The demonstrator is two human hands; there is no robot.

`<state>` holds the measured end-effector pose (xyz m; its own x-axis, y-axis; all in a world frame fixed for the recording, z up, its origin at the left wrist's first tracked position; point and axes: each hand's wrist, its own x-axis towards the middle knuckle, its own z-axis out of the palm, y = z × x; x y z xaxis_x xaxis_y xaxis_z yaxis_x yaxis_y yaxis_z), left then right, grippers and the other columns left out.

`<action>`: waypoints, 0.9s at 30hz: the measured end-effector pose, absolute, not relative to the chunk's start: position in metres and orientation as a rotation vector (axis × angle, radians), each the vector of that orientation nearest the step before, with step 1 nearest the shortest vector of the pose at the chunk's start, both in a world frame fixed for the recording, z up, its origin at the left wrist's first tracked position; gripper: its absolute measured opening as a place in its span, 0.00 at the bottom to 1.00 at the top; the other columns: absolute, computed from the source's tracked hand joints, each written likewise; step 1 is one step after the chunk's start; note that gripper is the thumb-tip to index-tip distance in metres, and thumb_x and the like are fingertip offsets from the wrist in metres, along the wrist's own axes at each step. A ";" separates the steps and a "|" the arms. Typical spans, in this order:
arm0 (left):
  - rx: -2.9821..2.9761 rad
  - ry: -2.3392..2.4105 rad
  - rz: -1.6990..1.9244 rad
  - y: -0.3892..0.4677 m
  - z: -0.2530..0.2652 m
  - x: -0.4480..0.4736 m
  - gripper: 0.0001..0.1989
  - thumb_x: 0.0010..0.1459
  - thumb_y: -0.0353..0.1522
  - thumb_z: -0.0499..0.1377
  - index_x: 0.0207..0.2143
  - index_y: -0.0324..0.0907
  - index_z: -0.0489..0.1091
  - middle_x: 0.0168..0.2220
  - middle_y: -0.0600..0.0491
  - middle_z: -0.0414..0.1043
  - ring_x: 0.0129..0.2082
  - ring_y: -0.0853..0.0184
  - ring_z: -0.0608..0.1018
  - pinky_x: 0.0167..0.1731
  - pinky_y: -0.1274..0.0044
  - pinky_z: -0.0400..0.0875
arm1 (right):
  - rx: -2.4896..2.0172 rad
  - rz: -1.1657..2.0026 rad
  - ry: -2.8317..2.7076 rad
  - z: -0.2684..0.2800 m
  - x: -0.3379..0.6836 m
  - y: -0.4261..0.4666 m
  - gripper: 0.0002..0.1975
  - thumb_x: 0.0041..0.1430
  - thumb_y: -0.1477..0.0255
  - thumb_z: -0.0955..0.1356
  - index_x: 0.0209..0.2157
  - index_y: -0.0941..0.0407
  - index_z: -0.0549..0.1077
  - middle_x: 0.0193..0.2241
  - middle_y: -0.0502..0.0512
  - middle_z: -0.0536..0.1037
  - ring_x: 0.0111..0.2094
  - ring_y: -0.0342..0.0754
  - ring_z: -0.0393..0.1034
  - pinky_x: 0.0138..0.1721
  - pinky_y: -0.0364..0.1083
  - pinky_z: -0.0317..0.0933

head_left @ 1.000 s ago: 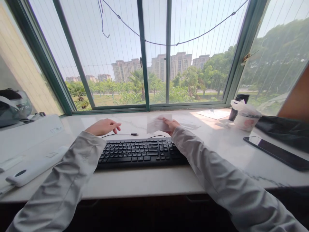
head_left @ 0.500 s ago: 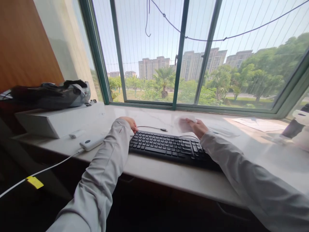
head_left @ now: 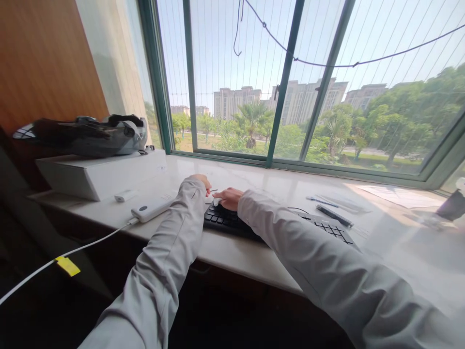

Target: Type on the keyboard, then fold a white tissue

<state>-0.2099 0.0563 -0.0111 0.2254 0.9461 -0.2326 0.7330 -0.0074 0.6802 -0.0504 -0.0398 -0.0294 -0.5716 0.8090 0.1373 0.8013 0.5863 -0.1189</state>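
Observation:
A black keyboard lies along the front of the white sill, partly covered by my right forearm. At its far left corner, my left hand is closed with curled fingers at the keyboard's edge; the wrist and sleeve hide part of this grip. My right hand is closed on a small white tissue and presses it against the upper left keys. The two hands are close together. Only a short bit of dark cable shows between them.
To the left are a white power bank with a white cable, a small white stick, and a white box bearing a black bag. A black pen and a blue stick lie right, before the window.
My right hand has moved left with the tissue, from above the keyboard's back edge to its left keys. My left hand stays at the corner. The view has turned slightly left.

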 end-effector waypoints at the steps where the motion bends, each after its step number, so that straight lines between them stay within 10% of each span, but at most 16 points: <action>1: 1.792 1.556 0.377 0.057 -0.012 -0.209 0.19 0.58 0.39 0.60 0.19 0.35 0.69 0.12 0.59 0.66 0.16 0.74 0.66 0.24 0.81 0.61 | -1.370 0.067 -2.665 -0.032 -0.052 -0.039 0.16 0.62 0.68 0.61 0.49 0.48 0.74 0.45 0.51 0.78 0.47 0.50 0.71 0.48 0.46 0.62; 12: 1.823 1.565 0.288 0.065 -0.020 -0.204 0.15 0.51 0.34 0.64 0.17 0.33 0.71 0.10 0.54 0.67 0.14 0.74 0.63 0.21 0.82 0.55 | -1.141 0.204 -2.767 -0.033 -0.025 -0.043 0.22 0.66 0.61 0.56 0.57 0.47 0.67 0.61 0.47 0.62 0.59 0.51 0.59 0.61 0.50 0.50; 27: 1.967 1.494 0.247 0.062 -0.024 -0.199 0.22 0.53 0.42 0.62 0.18 0.31 0.71 0.10 0.50 0.67 0.14 0.73 0.63 0.19 0.81 0.54 | -1.255 0.431 -2.487 -0.028 0.031 -0.069 0.15 0.55 0.55 0.67 0.40 0.45 0.80 0.42 0.49 0.80 0.47 0.53 0.72 0.50 0.47 0.60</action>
